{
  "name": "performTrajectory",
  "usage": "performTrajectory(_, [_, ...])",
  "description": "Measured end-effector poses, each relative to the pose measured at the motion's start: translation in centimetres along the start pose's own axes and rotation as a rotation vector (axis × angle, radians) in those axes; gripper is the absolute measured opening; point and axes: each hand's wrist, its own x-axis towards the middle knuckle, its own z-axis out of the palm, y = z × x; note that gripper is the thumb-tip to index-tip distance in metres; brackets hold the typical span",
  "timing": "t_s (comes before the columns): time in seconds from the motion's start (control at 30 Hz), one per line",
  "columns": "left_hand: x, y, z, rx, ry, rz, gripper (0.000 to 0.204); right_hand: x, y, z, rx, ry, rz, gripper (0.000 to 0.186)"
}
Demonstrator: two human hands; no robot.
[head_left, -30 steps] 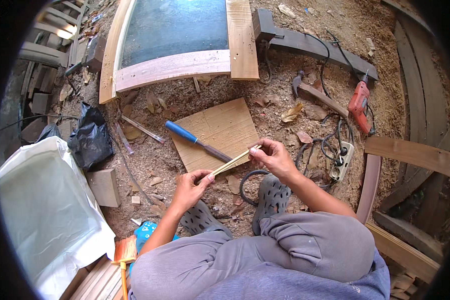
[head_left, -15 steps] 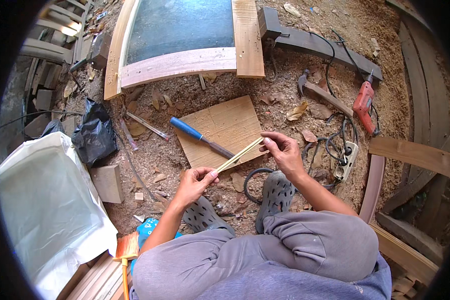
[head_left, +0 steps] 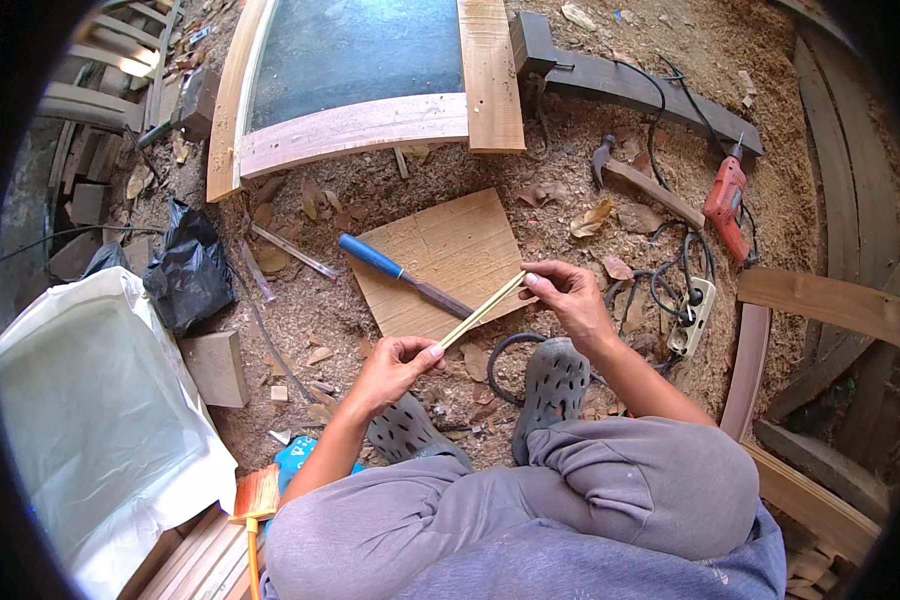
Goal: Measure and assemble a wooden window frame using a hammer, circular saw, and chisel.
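Two thin pale wooden strips (head_left: pixel 482 311), lying close alongside each other, are stretched between my hands. My left hand (head_left: pixel 395 372) pinches their lower left end between thumb and fingers. At the upper right end, my right hand (head_left: pixel 568 298) grips them the same way. Below the strips, a flat wooden board (head_left: pixel 460 240) lies on the ground. A chisel (head_left: pixel 375 256) with a blue handle rests across that board, its blade tip close to the strips.
Ahead stands a wooden frame (head_left: pixel 360 132) with a glass pane. To the right lie a hammer (head_left: pixel 655 190), a red power drill (head_left: pixel 727 210) and a white power strip (head_left: pixel 692 318) with tangled cords. On the left are a black plastic bag (head_left: pixel 188 265) and an orange brush (head_left: pixel 256 493).
My left hand has shifted slightly to the right along the strips. My right hand stays nearly where it was, and the view has moved a little.
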Motion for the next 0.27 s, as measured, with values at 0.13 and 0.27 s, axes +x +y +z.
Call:
performTrajectory(0.13, [0.26,0.09,0.06,-0.005,-0.003,-0.007,0.030,0.05,-0.43,-0.25,0.032,-0.010,0.033,0.031])
performTrajectory(0.27, [0.27,-0.04,0.22,-0.043,-0.021,-0.025,0.031,0.16,-0.27,-0.53,0.007,0.000,0.070,0.037])
